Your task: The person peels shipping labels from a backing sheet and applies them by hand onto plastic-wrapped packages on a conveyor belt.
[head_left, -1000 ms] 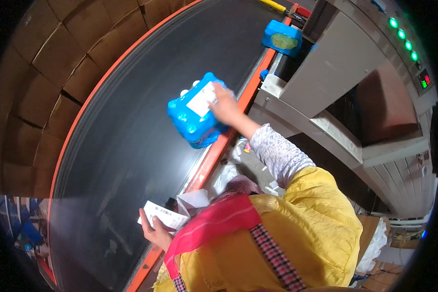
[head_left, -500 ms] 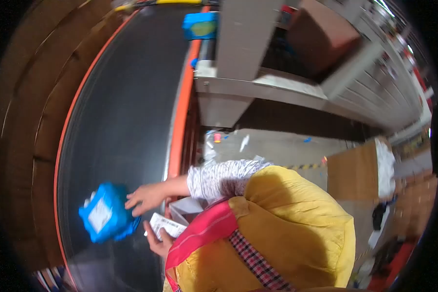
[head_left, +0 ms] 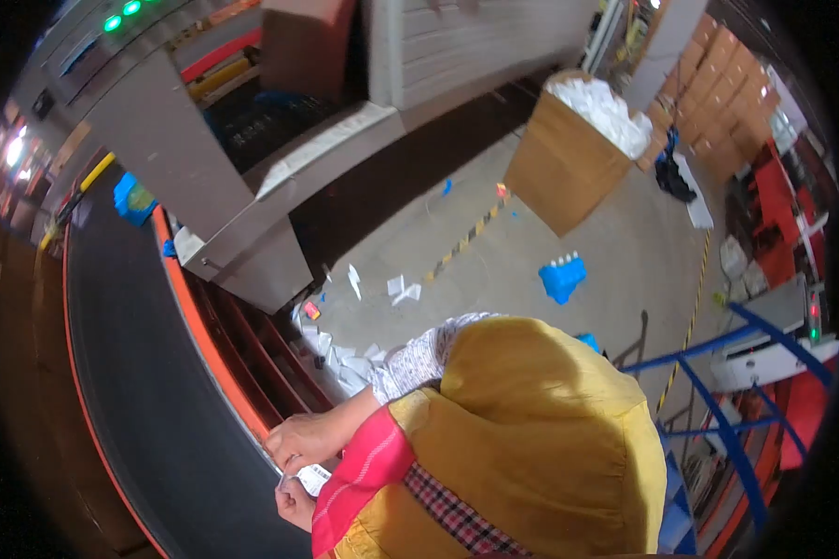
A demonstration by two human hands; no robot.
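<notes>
The left hand (head_left: 295,504) pinches a white label sheet (head_left: 313,478) in narrowed fingers by the orange edge (head_left: 216,368) of the black conveyor belt (head_left: 158,373). The right hand (head_left: 306,442) curls its fingers just above the sheet, their grip unclear; a blue pack (head_left: 134,198) sits beside that edge, near the belt's far end.

A pack (head_left: 132,198) sits by the right edge of the belt (head_left: 149,373), near the far end. A machine (head_left: 182,140) stands to the right. Paper bits (head_left: 350,365) lie on the floor (head_left: 382,321).
</notes>
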